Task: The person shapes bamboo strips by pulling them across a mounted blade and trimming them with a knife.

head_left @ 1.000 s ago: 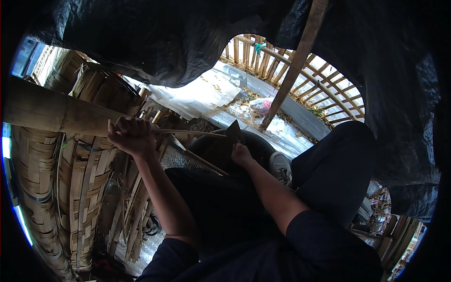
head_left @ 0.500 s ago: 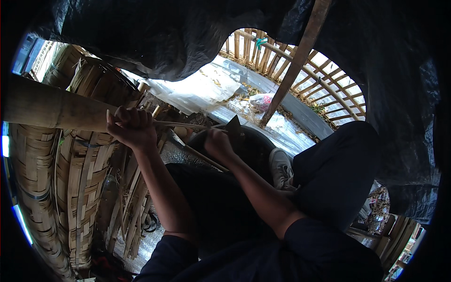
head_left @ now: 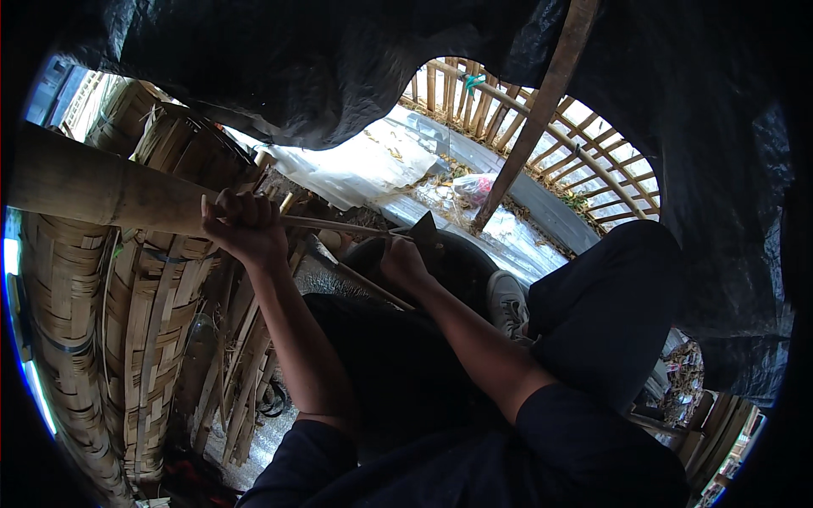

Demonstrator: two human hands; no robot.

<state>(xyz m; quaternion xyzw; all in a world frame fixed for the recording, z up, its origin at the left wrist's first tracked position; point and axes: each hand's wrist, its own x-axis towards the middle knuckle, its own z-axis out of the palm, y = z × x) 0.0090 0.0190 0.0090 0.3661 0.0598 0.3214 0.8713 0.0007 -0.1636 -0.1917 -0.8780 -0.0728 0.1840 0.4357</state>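
My left hand (head_left: 247, 227) is closed, knuckles up, round one end of a thin pale bamboo strip (head_left: 334, 225), with the thumb sticking up. The strip runs rightward to my right hand (head_left: 405, 264), whose fingers are also closed. Past that fist stands the dark pointed blade of a knife (head_left: 426, 234); its handle is hidden in my grip. Close by my left hand ends a thick bamboo pole (head_left: 102, 182). Below the hands is a dark rounded thing (head_left: 466, 262) I cannot make out.
Tall woven bamboo baskets (head_left: 63, 339) and loose bamboo pieces (head_left: 250, 385) stand on the left. A thin stick (head_left: 373, 286) slants under my right forearm. My shoe (head_left: 507, 303) is beside the dark round thing. Black sheeting (head_left: 254, 76), a wooden post (head_left: 533, 118) and a slatted bamboo fence (head_left: 584, 144) lie ahead.
Both hands, with the strip and the knife, sit slightly further right and lower in the picture. The grips look the same; the view has shifted a little.
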